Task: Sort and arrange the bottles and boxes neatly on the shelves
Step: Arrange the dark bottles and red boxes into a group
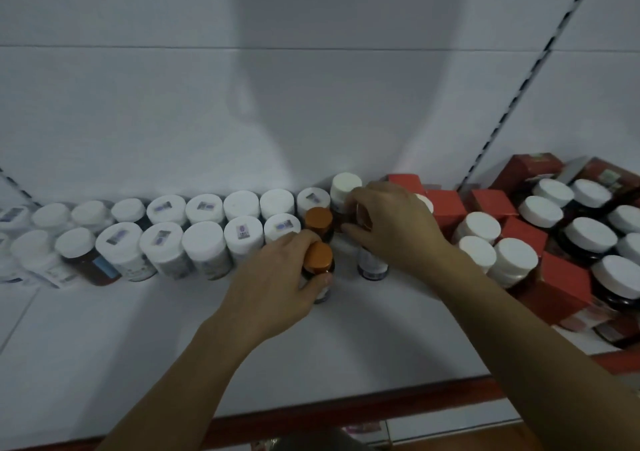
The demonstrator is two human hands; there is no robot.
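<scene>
Two small dark bottles with ribbed orange caps stand mid-shelf, one behind the other.
- The front orange-capped bottle [318, 258] is in the grip of the left hand [277, 277]. The fingers curl round its left and far side, and the thumb presses on the near side below the cap.
- The rear orange-capped bottle [318, 220] stands free, just behind the first and beside the end of the white-capped rows.

The right hand [391, 224] is palm down, just right of these. Its fingers curl over the top of a blue-and-white labelled bottle [372, 265]. The cap is hidden under the palm; only the lower body shows.

Both forearms reach in from the lower edge, bare.

A taller white-capped bottle [345, 187] stands against the back panel, by the right fingertips.

To the left is a double row of white-capped bottles [202, 243]. About sixteen smooth round lids show, several with small stickers. The leftmost are too blurred to count surely.

To the right are at least five bright red cardboard boxes [446, 206]. Mixed among them are roughly ten dark jars with wide white lids [590, 234].

The white flat shelf [138, 346] has a red front lip. A slotted metal upright [519, 94] runs up the white back panel.
</scene>
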